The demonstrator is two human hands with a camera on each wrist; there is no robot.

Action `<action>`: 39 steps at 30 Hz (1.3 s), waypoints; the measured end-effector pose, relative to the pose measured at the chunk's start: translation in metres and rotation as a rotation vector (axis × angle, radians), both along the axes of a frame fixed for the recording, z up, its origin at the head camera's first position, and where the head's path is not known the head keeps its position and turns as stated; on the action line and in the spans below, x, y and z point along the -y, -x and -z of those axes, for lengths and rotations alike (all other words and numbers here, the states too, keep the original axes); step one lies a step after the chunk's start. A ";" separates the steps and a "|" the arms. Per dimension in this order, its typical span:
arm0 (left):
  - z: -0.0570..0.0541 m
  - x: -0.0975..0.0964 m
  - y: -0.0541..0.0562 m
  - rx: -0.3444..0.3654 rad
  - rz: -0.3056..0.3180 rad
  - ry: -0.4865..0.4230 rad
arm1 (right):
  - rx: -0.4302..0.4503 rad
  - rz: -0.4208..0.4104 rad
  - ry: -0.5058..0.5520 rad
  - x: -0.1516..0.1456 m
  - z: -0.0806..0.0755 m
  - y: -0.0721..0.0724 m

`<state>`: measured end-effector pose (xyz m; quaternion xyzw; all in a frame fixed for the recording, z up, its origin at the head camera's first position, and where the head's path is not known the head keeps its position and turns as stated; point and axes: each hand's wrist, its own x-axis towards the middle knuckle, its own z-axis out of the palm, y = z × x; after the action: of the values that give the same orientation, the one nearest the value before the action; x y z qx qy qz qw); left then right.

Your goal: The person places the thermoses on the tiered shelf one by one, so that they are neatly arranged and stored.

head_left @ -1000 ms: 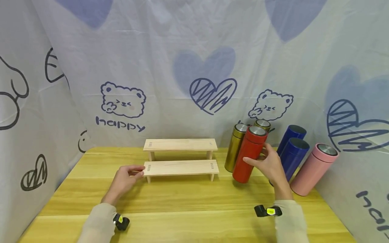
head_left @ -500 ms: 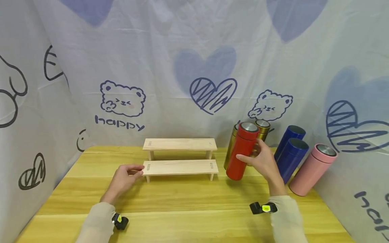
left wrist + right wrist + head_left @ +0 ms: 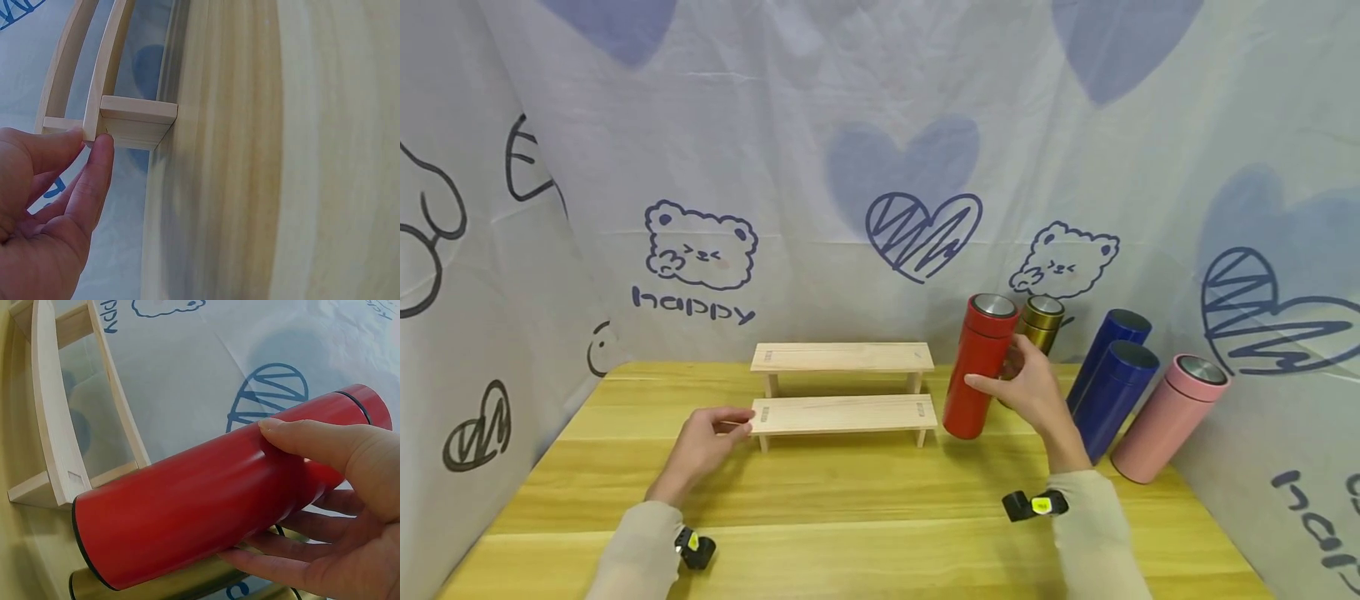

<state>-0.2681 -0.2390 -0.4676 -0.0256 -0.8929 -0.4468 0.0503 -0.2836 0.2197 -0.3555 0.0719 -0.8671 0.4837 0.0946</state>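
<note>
My right hand (image 3: 1033,387) grips a red thermos (image 3: 976,367) with a silver lid, thumb on the near side and fingers round the far side. In the right wrist view, the thermos (image 3: 181,506) slants across with its base toward the wooden stand. It appears raised off the table. My left hand (image 3: 706,446) pinches the left end of the lower step of a two-step wooden stand (image 3: 846,414); the left wrist view shows thumb and finger on either face of the board (image 3: 100,81). Behind the red thermos stands a gold thermos (image 3: 1043,317), partly hidden.
Two blue thermoses (image 3: 1116,392) stand to the right of my right hand. Beyond them is a pink thermos (image 3: 1172,421). A printed cloth (image 3: 805,275) hangs behind and at both sides of the wooden table (image 3: 850,517).
My right hand has carried the red thermos leftward, closer to the stand's right end. It now covers the left gold thermos in the head view. The left hand keeps its place.
</note>
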 end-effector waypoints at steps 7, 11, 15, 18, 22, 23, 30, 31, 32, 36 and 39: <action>0.000 0.000 0.001 0.010 -0.010 -0.006 | 0.003 -0.019 -0.017 0.013 -0.004 0.005; 0.001 0.001 0.002 0.005 -0.004 -0.007 | -0.003 -0.034 -0.003 0.020 -0.006 0.006; 0.002 0.001 0.003 0.006 -0.005 -0.012 | 0.004 -0.040 -0.006 0.028 -0.007 0.008; 0.002 0.001 0.003 0.003 0.000 -0.019 | 0.000 -0.049 -0.010 0.033 -0.007 0.009; 0.002 0.001 0.002 -0.002 0.004 -0.027 | -0.004 -0.057 -0.011 0.041 -0.006 0.011; 0.002 0.001 0.002 -0.001 0.005 -0.029 | -0.004 -0.062 -0.007 0.042 -0.006 0.012; 0.002 0.001 0.003 0.009 -0.003 -0.020 | -0.004 -0.075 0.002 0.053 -0.005 0.014; 0.002 0.000 0.003 0.009 -0.004 -0.017 | -0.003 -0.074 0.004 0.055 -0.005 0.015; 0.002 0.000 0.003 0.008 -0.004 -0.015 | -0.002 -0.074 0.006 0.056 -0.005 0.015; 0.003 0.001 0.003 0.005 -0.006 -0.008 | 0.007 -0.073 0.017 0.063 -0.006 0.016; 0.003 0.001 0.003 0.001 -0.004 -0.002 | 0.015 -0.068 0.016 0.068 -0.007 0.016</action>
<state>-0.2708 -0.2400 -0.4705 -0.0237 -0.8924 -0.4477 0.0506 -0.2999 0.1513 -0.3482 0.0970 -0.8609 0.4943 0.0722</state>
